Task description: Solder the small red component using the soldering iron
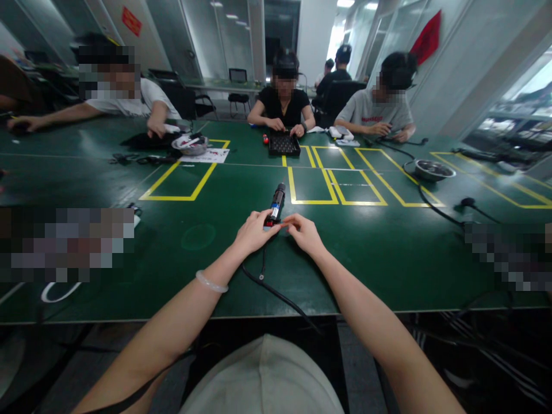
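2 bare forearms (357,296) angled inward | left hand (255,231) — curled, palm down | right hand (304,234) — half-curled

A green table (388,259) stretched wide, yellow tape (314,202) outlined rectangles on it, black chairs (238,75) stood beyond, glass panels (230,43) lined the back, red decorations (426,37) hung on either side, ceiling lights (345,3) glowed

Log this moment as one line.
left hand: touching dark cylindrical device; right hand: beside device's near end, contact unclear; black cable: on green table
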### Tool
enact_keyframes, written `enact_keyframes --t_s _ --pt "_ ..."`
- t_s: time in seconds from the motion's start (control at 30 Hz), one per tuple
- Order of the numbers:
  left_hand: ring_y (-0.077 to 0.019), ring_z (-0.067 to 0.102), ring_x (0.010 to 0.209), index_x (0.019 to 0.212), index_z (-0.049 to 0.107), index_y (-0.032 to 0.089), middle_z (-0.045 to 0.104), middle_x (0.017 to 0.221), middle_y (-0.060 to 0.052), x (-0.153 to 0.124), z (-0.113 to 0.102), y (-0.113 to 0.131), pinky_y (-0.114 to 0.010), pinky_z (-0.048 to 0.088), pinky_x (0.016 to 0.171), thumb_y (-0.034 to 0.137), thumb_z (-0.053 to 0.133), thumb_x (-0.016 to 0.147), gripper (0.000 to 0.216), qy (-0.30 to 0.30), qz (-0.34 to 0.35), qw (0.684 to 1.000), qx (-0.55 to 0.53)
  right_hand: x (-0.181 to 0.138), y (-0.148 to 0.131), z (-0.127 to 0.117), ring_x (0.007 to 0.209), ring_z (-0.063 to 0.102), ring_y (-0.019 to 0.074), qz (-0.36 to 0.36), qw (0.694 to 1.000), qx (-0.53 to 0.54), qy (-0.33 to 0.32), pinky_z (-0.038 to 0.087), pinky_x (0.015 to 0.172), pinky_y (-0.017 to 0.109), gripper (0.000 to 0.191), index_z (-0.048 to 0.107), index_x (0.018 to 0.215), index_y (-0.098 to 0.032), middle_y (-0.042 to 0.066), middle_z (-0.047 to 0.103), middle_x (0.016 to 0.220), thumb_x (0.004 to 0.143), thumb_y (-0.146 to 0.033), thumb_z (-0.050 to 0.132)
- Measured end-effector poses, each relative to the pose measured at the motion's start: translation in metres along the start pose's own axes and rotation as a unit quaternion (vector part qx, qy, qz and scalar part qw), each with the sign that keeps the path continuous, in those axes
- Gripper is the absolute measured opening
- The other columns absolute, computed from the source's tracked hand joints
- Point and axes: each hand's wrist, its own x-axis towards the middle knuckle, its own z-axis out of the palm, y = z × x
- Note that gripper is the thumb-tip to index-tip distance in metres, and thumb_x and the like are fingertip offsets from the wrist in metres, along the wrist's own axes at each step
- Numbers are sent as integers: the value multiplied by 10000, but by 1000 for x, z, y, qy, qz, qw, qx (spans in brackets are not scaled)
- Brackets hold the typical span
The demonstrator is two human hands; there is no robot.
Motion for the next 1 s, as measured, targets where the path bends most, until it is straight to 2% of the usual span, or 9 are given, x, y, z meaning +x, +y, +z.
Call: enact_keyframes --t_s 0.1,0.33,0.53,0.67,0.8,1.0 --pt "-317 557 1128 1409 436 269 524 1198 -125 2 -1 9 -406 474 884 678 482 831 709 -14 -24 998 62 0 3 0 823 697 166 4 1000 7 2 530 757 302 258 609 957 -189 33 735 906 773 -85 461" --pt "-319 574 1049 1296 501 219 525 1144 -146 7 -7 22 -386 480 800 656 444 855 624 -24 -13 989 148 -1 3 -2 847 692 163 4 1000 16 -11 529 805 322 244 576 960 -203 25 724 921 779 -92 457" --pt "-323 567 1022 1261 525 207 530 1141 -150 5 -23 12 -377 478 760 639 464 841 606 -33 17 975 220 -2 -1 -2 843 685 153 -6 1000 22 -21 502 767 298 231 560 986 -199 29 731 923 805 -109 450" --pt "-328 558 1016 1299 518 199 536 1146 -155 1 -44 -18 -395 468 788 645 446 840 644 -40 10 962 271 -2 -1 -4 814 670 150 -11 1000 5 -9 476 724 278 218 569 982 -191 29 726 896 811 -122 454" --pt "-350 551 1027 1368 479 186 525 1195 -178 -3 -71 -62 -423 462 806 674 404 841 721 -54 -27 952 301 -1 -1 -4 791 658 148 -15 1000 -3 -10 467 717 273 199 579 973 -188 27 720 876 820 -137 462" --pt "-382 539 1060 1347 495 140 531 1231 -217 0 -112 -130 -438 461 804 706 379 836 772 -62 -104 933 339 -2 -2 -2 785 650 149 -8 1000 -9 -19 468 721 270 186 590 961 -183 29 716 873 822 -144 472"
